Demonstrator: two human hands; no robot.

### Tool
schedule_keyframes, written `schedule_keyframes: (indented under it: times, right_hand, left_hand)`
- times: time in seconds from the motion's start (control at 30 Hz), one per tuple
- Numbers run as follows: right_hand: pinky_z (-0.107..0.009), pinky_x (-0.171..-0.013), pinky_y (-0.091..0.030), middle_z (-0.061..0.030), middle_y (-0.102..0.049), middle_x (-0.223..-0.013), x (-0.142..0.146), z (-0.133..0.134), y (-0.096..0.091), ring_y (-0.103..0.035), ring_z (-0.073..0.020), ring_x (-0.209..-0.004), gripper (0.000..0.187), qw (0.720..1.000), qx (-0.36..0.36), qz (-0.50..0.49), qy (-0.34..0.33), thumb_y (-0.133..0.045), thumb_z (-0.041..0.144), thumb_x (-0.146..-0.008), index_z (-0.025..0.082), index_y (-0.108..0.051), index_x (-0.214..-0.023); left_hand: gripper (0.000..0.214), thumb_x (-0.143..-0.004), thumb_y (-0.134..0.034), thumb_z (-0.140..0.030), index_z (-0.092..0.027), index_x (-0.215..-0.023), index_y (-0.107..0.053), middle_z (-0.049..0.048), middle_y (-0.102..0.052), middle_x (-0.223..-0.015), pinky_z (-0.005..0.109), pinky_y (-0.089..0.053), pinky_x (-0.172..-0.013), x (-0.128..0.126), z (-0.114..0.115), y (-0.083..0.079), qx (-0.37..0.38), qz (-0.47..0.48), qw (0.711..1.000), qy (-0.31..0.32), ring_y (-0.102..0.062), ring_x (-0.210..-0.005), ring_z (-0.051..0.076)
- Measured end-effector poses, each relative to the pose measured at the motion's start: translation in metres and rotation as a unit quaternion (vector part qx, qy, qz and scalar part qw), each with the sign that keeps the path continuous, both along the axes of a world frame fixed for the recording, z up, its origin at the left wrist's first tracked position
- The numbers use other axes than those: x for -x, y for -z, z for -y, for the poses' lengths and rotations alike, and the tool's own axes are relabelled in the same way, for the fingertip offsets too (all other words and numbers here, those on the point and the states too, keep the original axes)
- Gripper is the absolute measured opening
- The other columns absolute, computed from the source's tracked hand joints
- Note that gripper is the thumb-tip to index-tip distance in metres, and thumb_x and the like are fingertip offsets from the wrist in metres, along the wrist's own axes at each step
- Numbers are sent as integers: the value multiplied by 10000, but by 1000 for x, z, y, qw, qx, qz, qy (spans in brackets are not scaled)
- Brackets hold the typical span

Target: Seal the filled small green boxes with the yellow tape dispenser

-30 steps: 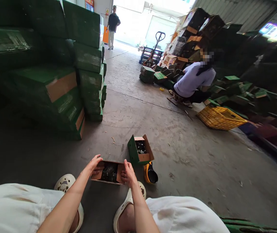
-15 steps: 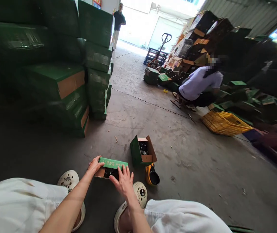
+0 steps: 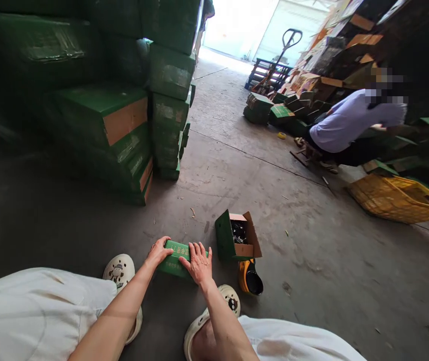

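Observation:
A small green cardboard box (image 3: pixel 177 268) with pale lettering lies on the floor between my feet, its flaps folded over so the inside is hidden. My left hand (image 3: pixel 159 251) grips its left end, thumb on top and fingers round the far side. Across the right part of the top, my right hand (image 3: pixel 199 261) holds the box, thumb toward the front. To the right stands an open green box (image 3: pixel 225 235) holding dark, shiny plastic-wrapped items. Just in front of that box sits a yellow and black tape dispenser (image 3: pixel 245 277).
Stacked green cartons (image 3: pixel 124 120) rise at the left. A person in a lilac shirt (image 3: pixel 350 120) crouches at the right by piled boxes. A yellow plastic crate (image 3: pixel 398 198) is nearer me. A pallet jack (image 3: pixel 280 60) stands at the back.
The small box's opening, where dark contents showed, is now covered by its green flap. My right hand has come onto the top. The view has swung left and down.

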State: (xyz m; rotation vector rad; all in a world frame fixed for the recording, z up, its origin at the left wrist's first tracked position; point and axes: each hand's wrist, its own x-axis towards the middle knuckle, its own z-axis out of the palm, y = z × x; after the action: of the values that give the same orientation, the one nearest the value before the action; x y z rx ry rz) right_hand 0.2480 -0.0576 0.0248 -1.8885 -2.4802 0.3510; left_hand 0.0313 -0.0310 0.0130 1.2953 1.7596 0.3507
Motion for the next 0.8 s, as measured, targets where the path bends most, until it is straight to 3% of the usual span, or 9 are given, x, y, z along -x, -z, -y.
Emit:
schedule_keyframes:
  times: [0.07,0.13,0.2,0.3,0.4,0.5,0.63,0.8]
  right_hand:
    - [-648,-1243,-119,-149,-606,-1484,0,-1,3,-443,-329,-1445,659,1000,-18,-9,-1,-356,674,-1052,235,-559,-1500]
    - [-639,-1238,-134,-146,-637,-1430,1,1,5,-475,-327,-1400,626,999,-27,-17,2,-393,666,-1045,241,-582,-1464]
    - [-632,-1236,-143,-143,-642,-1413,2,4,6,-476,-327,-1387,587,999,-26,-23,3,-428,636,-1043,249,-584,-1456]
    - [-608,-1242,-149,-139,-623,-1437,1,6,7,-455,-318,-1406,542,1000,-14,-24,3,-440,559,-1054,255,-553,-1488]
    - [-586,-1255,-143,-146,-560,-1519,-7,6,7,-413,-310,-1452,595,999,5,-25,-20,-414,551,-1057,229,-482,-1552]
    - [-586,-1265,-128,-185,-412,-1642,-19,2,5,-314,-336,-1529,838,994,46,-27,-90,-474,657,-988,163,-326,-1648]
    - [-630,-1260,-102,-241,-216,-1718,-29,1,5,-183,-432,-1573,1360,983,100,-6,-155,-735,803,-682,107,-152,-1695]
    - [-657,-1258,-75,-242,-292,-1690,-24,14,7,-270,-443,-1528,1368,991,58,3,-123,-828,686,-659,124,-140,-1699]
  left_hand:
    - [551,-845,-657,-182,-238,-1393,-636,84,-693,-1376,333,-479,-1088,-8,3,-5,-7,-22,1000,7,-630,-1292,237]
    - [534,-873,-579,-152,-260,-1391,-652,93,-574,-1537,446,-363,-1214,-23,10,-9,-32,-67,997,26,-478,-1462,282]
    - [610,-875,-525,-127,-261,-1465,-605,92,-394,-1679,536,-193,-1288,-41,21,-11,-70,-131,984,98,-275,-1585,308]
    - [893,-790,-596,-139,-204,-1645,-348,129,-157,-1751,589,-71,-1298,-61,38,-10,-92,-204,944,243,-97,-1627,346]
    - [1211,-648,-751,-184,-196,-1694,-139,160,12,-1750,619,-86,-1285,-66,48,-7,-90,-223,918,315,4,-1620,393]
    - [1331,-600,-856,-230,-214,-1696,-100,160,19,-1750,602,-119,-1291,-63,53,-1,-127,-242,905,326,-3,-1620,381]
    - [1311,-624,-902,-252,-176,-1689,-142,184,-59,-1748,562,-157,-1305,-60,56,12,-177,-280,893,306,-56,-1621,363]
    - [1284,-676,-874,-276,-166,-1692,-97,220,-125,-1734,586,-211,-1292,-60,61,22,-230,-283,878,310,-106,-1613,374]
